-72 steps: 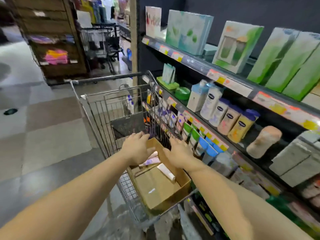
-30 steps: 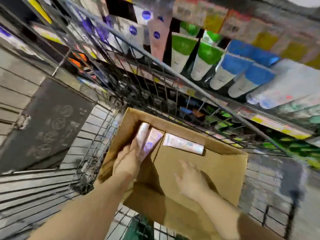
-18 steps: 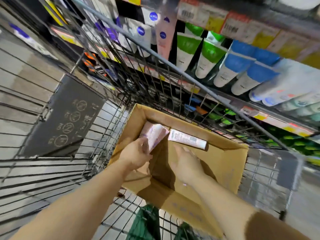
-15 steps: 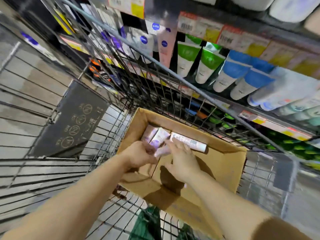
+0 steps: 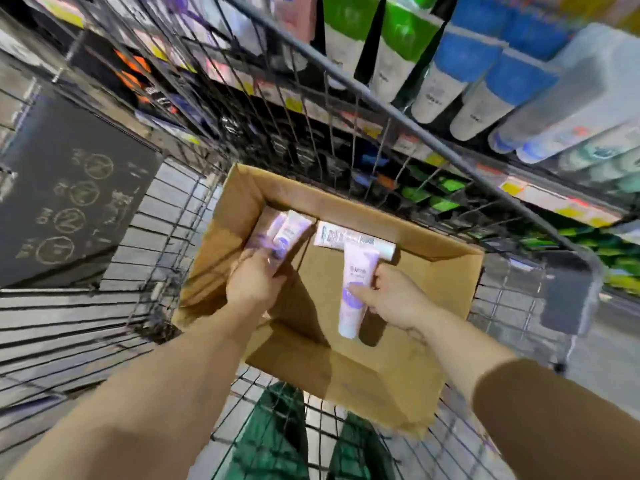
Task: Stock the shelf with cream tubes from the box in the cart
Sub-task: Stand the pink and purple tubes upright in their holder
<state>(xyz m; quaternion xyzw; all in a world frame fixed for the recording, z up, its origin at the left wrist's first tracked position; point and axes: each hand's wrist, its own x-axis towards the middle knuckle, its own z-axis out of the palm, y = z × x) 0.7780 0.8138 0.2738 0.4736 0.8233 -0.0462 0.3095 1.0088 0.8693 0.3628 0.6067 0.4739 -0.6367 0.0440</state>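
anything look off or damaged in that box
Nothing looks spilled or broken. The cardboard box is nearly empty, and one white tube lies crosswise against its far wall. The right hand holds a pink tube; the left hand grips two more.

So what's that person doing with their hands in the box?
A person is taking cream tubes out of a cardboard box that sits in a shopping cart. The right hand holds one pale purple tube above the box floor. The left hand grips two more tubes near the box's far corner. One white tube lies against the back wall. The shelf beside the cart already has tubes.
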